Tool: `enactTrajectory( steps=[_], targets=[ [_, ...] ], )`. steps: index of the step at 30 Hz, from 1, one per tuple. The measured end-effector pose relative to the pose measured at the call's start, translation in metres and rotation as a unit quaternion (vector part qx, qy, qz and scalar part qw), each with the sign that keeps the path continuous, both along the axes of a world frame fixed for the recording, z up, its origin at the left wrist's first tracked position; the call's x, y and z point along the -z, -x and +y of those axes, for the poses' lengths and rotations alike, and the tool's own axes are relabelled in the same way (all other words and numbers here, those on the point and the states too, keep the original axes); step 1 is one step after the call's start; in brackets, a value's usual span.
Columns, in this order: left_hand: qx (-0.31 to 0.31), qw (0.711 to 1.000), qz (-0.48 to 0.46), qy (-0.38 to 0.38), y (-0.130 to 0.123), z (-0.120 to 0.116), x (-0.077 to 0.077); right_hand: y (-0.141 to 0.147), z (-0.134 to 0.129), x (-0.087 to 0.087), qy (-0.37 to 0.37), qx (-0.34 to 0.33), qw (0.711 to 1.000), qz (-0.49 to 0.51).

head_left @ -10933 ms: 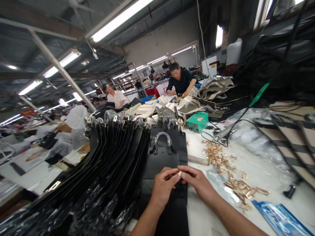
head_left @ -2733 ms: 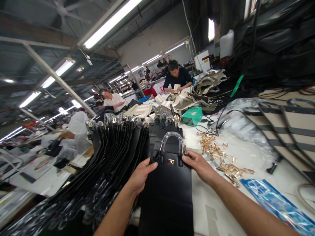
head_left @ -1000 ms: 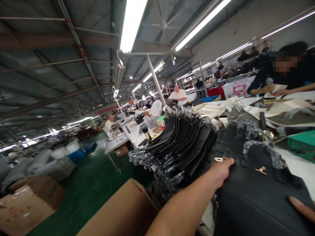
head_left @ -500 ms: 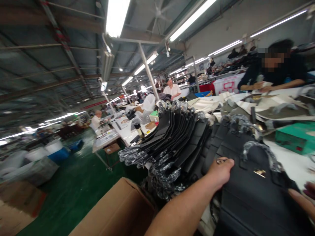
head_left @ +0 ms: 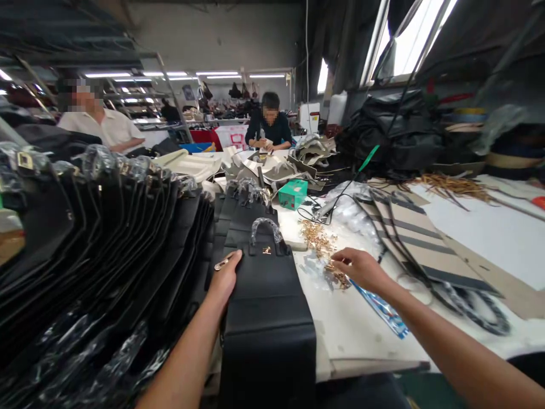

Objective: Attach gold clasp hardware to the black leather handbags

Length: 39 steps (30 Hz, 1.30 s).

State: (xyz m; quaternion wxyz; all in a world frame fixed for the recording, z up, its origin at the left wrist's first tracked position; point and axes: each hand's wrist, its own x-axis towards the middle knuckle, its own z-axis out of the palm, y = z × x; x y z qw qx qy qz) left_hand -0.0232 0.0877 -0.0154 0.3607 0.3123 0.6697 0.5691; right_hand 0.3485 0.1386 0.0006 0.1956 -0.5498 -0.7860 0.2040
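A black bag panel (head_left: 268,298) lies in front of me, with a plastic-wrapped handle (head_left: 264,224) and a small gold fitting (head_left: 267,250) on it. My left hand (head_left: 225,278) is closed at its left edge, thumb on top and the other fingers mostly hidden. A small shiny metal object (head_left: 222,264) shows at that hand; its kind is unclear. To the right, my right hand (head_left: 355,267) reaches down to a scatter of gold metal fittings (head_left: 317,237), fingertips bent together at the pile. What sits between those fingertips is too small to make out.
Many black bag panels (head_left: 128,227) with wrapped handles stand stacked at left. A green box (head_left: 293,194) with a cable stands behind the fittings. Striped boards (head_left: 409,238) and a blue-white packet (head_left: 383,312) lie at right. Two people (head_left: 270,128) are across the table.
My view has swung right, bringing the fittings pile into sight. The right hand has come from the frame's edge to the pile. The left hand stays at the black panel's edge.
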Motion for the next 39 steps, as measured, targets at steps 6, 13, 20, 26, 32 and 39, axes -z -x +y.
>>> enactTrajectory(
  steps=[6,13,20,26,32,39],
  targets=[
    [-0.028,0.999,-0.019,-0.002,0.004,0.001,-0.004,0.009,0.000,0.011,-0.013,-0.007,0.996,-0.089],
    [-0.046,0.998,-0.045,-0.016,0.006,0.000,-0.012,0.019,-0.002,0.020,-0.026,-0.011,0.994,-0.108],
    [-0.064,0.995,-0.048,-0.056,0.011,-0.006,-0.040,0.022,-0.012,0.007,-0.030,0.009,1.000,0.004],
    [-0.101,0.986,-0.006,-0.131,0.004,-0.011,-0.061,0.050,-0.024,-0.026,0.040,-0.018,0.982,0.186],
    [-0.103,0.985,0.024,-0.138,0.006,-0.025,-0.034,0.108,-0.039,-0.039,0.035,-0.055,0.923,0.380],
    [-0.089,0.985,0.060,-0.136,0.003,-0.042,-0.016,0.165,-0.046,-0.027,0.078,-0.093,0.910,0.398]
  ],
)
